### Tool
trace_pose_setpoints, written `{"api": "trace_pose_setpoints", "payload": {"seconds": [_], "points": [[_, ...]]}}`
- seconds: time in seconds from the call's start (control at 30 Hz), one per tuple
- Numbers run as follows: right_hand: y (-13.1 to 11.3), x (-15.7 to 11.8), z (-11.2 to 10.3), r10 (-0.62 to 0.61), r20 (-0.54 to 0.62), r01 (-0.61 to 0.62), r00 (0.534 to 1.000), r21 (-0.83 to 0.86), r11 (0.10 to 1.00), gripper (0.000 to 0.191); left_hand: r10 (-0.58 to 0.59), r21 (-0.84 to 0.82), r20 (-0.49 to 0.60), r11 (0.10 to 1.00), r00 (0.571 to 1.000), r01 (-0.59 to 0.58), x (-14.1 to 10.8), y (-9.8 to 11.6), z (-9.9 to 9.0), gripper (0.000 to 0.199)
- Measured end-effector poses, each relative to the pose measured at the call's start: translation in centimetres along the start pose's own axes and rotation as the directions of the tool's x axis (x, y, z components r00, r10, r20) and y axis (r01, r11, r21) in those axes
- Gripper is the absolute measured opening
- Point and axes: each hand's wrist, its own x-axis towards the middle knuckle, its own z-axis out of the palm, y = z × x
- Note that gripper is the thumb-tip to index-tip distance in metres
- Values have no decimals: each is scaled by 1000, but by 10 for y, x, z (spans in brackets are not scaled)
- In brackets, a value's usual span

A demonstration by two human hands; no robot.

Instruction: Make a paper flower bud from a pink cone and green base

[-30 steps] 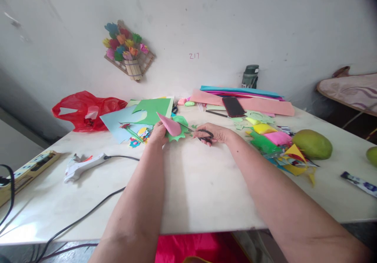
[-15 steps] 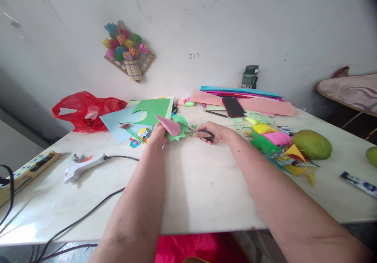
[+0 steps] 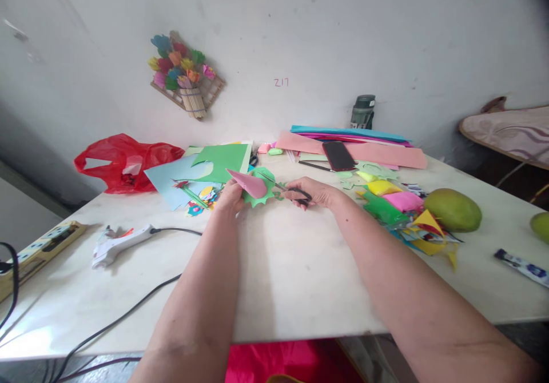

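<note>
My left hand is closed on a pink paper cone whose wide end sits on a round green paper piece with a jagged, notched edge. The cone's tip points up and to the left. In my right hand are scissors with dark handles, my fingers wrapped round them. Their blades reach left to the green paper's right side, close to the cone. Whether the paper lies between the blades I cannot tell. Small green scraps are beside the blades.
A white glue gun with a black cord lies left, near a power strip. Behind are a red plastic bag, green sheets and a phone. To the right are coloured scraps and a green mango-like fruit.
The green paper with its cone has turned slightly in my left hand. The scissor blades sit a little higher against its edge. Both hands stay almost in place.
</note>
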Motion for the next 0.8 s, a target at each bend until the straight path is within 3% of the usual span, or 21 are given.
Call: {"api": "trace_pose_setpoints", "payload": {"seconds": [0.27, 0.8], "points": [[2, 1, -3, -15, 31, 15, 999, -14, 1000, 13, -22, 28, 15, 999, 1000, 21, -5, 3, 4, 21], [22, 15, -15, -212, 40, 213, 976, -13, 977, 14, -111, 8, 87, 994, 990, 111, -17, 11, 7, 33]]}}
